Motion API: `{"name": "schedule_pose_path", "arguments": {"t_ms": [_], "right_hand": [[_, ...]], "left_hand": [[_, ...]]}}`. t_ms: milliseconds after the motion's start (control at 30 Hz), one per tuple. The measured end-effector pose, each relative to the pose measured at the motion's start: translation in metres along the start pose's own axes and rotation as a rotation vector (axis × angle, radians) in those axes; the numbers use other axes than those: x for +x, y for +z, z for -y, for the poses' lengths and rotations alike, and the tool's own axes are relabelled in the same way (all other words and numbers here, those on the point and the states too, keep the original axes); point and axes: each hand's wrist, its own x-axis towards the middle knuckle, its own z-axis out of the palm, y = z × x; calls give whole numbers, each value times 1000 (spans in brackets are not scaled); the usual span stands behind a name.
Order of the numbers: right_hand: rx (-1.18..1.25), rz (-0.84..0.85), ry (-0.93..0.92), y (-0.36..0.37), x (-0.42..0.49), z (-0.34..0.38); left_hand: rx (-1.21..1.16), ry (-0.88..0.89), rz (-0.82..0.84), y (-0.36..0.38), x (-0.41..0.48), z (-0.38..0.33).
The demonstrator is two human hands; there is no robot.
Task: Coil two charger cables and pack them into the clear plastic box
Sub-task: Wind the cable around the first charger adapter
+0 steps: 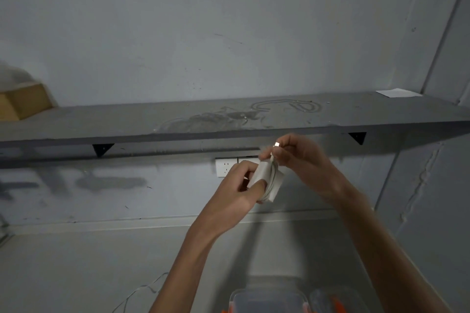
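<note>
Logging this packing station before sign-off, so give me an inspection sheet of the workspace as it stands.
Surface: grey lower table, dim and mostly bare.
Job's things: white charger block with its cable wound around it, held in both hands; clear plastic box at the bottom edge, lid beside it.
Clutter: cardboard box and paper sheet on the shelf.
Grippers: left hand grips the block; right hand pinches the cable's plug end.
Cables: a second, loose cable on the table.
Surroundings: scuffed wall, wall socket.
</note>
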Motion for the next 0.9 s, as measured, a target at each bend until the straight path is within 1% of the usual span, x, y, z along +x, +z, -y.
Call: {"name": "schedule_pose_path", "arguments": {"t_ms": [67,100,200,267,367,433,500,633,733,800,833,900], "right_hand": [[47,92,-31,1,-3,-3],[63,100,-38,2,-4,-3],[116,34,-77,7,-6,-2],[146,-95,-126,15,-10,-4],[101,-365,-224,28,-16,-7],[60,-471,-278,34,-16,-6],[28,-519,-313,37,-14,-3],[-6,-536,-382,40,-13,8],[-10,-543,-361,40,-9,15],[-41,-493,-281,39,-6,19],[-29,-441,-210,36,-5,20],[99,-300,-50,26,-5,19]], "left_hand": [[-52,0,24,-2,-2,-1],[-82,-2,26,0,-4,-3],[-168,2,-1,9,-3,0],[-206,11,-37,18,-2,-2],[-245,31,-95,33,-1,-4],[-201,60,-112,42,-3,-7],[-159,81,-139,46,-4,-7],[-138,115,-174,49,-4,-10],[-234,109,-151,46,-3,-13],[-362,70,-126,42,-5,-11],[-391,72,-133,40,-7,-10],[-438,94,-163,35,-13,-5]]}}
